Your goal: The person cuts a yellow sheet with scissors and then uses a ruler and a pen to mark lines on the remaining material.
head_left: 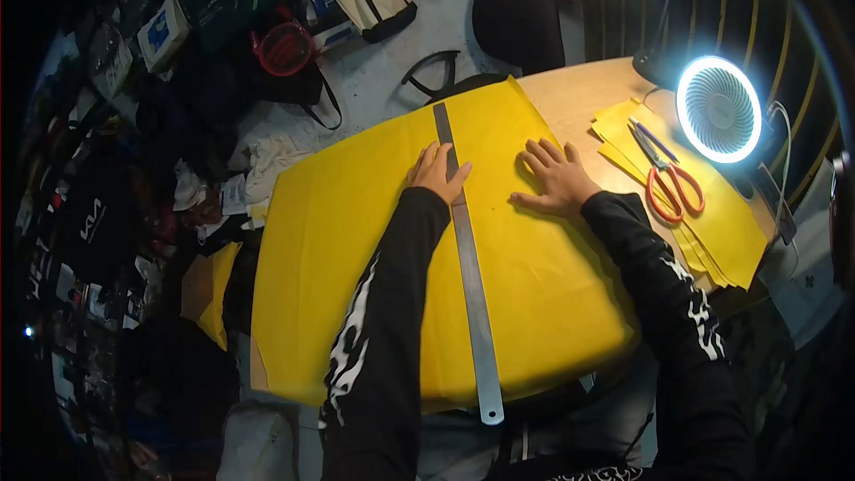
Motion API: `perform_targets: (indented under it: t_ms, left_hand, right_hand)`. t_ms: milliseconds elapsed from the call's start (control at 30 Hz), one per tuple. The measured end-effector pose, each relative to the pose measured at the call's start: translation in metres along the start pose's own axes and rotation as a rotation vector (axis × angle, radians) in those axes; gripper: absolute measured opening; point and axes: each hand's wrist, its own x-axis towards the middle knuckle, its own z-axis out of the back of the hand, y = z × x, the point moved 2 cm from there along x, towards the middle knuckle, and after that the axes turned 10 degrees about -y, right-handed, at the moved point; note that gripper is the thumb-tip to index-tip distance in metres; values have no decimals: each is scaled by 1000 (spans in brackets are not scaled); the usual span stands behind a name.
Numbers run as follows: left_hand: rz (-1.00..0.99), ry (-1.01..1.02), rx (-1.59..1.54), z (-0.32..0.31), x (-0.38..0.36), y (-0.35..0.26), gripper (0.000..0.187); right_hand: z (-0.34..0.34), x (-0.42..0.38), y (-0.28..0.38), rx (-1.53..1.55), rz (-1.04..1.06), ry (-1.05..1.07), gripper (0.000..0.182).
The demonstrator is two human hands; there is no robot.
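A large yellow sheet, which could be cloth or thin card, lies spread over the table and hangs past its near edge. Across it runs a long steel ruler, with a hole in its near end, which sticks out over the edge. My left hand lies on the upper part of the ruler, fingers stretched forward and thumb apart, pressing it to the sheet. To the right, my right hand rests flat on the sheet with its fingers spread and nothing in it.
Right of the sheet, orange-handled scissors and a blue pen lie on smaller yellow pieces. A lit ring-shaped fan stands behind them. Beyond the table are a black chair, a red basket and bags.
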Motion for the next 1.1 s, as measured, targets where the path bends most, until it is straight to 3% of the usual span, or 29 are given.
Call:
perform_targets:
  t_ms: [300,467,733,1100]
  left_hand:
    - [97,106,160,-56,81,37,55]
    - [109,172,236,-61,84,40,56]
    - [189,168,237,-64,86,36,58]
    - [330,168,305,-68,88,24,58]
  right_hand:
    - [3,2,3,-11,16,-14,89]
    - [-1,1,3,-16,15,-88,87]
    - [1,4,4,-28,-28,31,84]
    - [-12,4,1,-54,-24,-65,87]
